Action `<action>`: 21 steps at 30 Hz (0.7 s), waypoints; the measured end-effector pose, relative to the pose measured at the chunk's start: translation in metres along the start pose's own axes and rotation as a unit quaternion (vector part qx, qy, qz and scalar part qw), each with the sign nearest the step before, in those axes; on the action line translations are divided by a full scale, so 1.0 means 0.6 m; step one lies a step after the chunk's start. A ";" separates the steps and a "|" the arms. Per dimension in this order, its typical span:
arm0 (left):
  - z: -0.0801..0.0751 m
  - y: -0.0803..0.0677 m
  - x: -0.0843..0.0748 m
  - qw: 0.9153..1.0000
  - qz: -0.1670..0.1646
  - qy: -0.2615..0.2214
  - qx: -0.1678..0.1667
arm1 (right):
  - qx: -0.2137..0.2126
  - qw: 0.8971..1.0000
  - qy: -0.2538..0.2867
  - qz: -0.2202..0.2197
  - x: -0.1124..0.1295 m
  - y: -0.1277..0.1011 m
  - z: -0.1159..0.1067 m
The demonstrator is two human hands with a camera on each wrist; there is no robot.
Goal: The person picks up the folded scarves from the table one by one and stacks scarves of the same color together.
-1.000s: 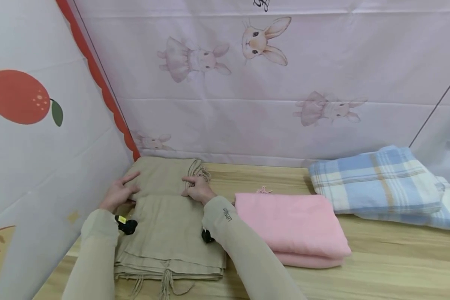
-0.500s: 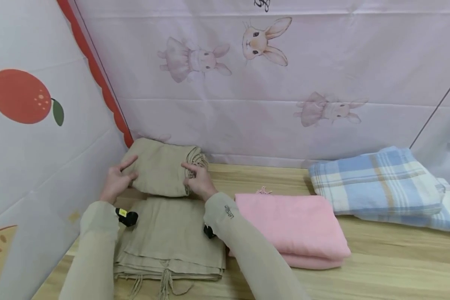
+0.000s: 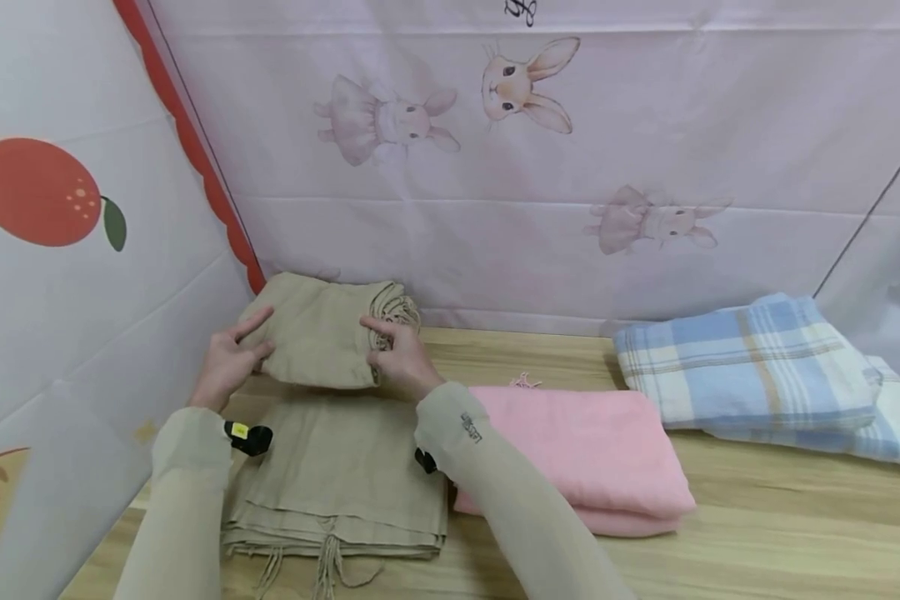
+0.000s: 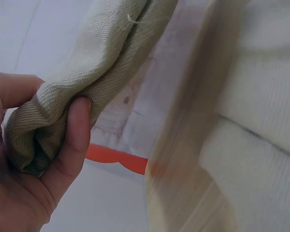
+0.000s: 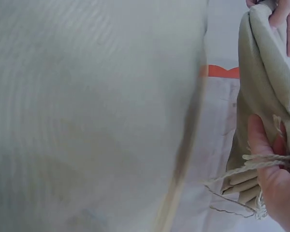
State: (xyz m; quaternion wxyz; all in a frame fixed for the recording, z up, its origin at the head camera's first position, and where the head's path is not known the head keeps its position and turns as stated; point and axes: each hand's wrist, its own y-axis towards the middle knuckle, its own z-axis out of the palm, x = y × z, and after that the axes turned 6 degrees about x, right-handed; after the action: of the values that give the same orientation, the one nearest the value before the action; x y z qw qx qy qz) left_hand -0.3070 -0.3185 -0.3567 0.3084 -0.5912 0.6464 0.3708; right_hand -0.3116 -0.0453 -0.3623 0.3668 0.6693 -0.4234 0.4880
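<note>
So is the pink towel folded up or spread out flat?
Folded. The pink towel lies as a thick neat rectangle on the table, with stacked layers showing along its front edge.

A pale wooden counter (image 3: 757,533) stood against a pink rabbit-print curtain (image 3: 570,167); an orange-print sheet (image 3: 60,250) closed its left edge.

On the table (image 3: 757,517), the fringed cloth (image 3: 337,467) lies left of the folded towel (image 3: 577,450), the plaid blanket (image 3: 750,367) farther right.
</note>
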 end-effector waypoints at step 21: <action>0.004 -0.043 -0.033 0.999 0.040 -0.008 0.010 | 0.021 0.998 -0.047 -0.029 0.032 -0.055 -0.025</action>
State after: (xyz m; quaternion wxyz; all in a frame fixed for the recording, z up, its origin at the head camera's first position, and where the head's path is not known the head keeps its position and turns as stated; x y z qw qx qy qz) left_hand -0.2795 -0.3062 -0.3443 0.3044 -0.5587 0.6710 0.3806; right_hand -0.2827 -0.0236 -0.3424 0.3467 0.7113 -0.4103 0.4534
